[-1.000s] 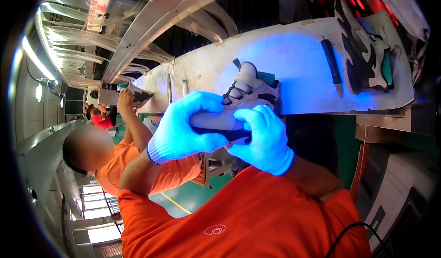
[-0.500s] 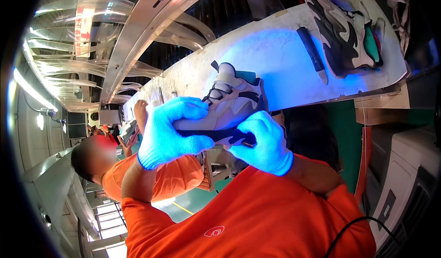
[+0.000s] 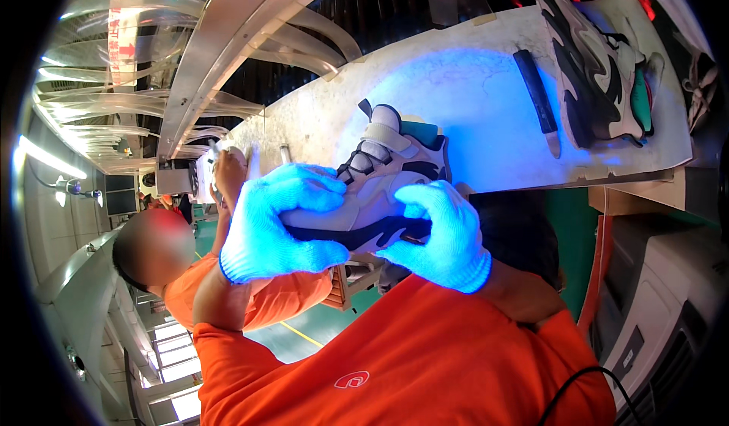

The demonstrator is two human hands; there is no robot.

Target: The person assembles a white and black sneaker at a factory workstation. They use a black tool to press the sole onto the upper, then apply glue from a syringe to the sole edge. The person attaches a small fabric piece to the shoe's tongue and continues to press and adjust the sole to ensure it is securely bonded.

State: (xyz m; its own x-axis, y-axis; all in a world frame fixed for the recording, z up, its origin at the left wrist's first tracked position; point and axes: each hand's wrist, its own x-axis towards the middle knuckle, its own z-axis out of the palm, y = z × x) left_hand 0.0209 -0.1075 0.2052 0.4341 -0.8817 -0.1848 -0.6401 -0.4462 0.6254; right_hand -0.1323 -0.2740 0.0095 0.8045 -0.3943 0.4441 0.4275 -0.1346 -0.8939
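Observation:
Both my hands wear white knit gloves lit blue and hold one sneaker [image 3: 364, 198] near the table's front edge. The shoe is pale grey with a dark and light sole, dark laces and a teal lining at the collar; its toe points left. My left hand [image 3: 285, 217] is closed round the toe, fingers over the upper and thumb below along the sole. My right hand [image 3: 440, 232] grips the sole side toward the heel, its fingers bent against the upper and its thumb under the sole. Whatever lies beneath the right fingers is hidden.
On the pale worktable [image 3: 486, 84], under blue light, lies a knife [image 3: 538, 103] with a dark handle. A second sneaker [image 3: 596, 69] rests at the far right. A co-worker in orange [image 3: 258, 301] stands on the left. Clear plastic strips [image 3: 304, 46] hang at the table's back.
My right hand's fingers have shifted up from the sole onto the shoe's side. The sneaker stays in both hands, while the knife and second shoe appear farther right in view.

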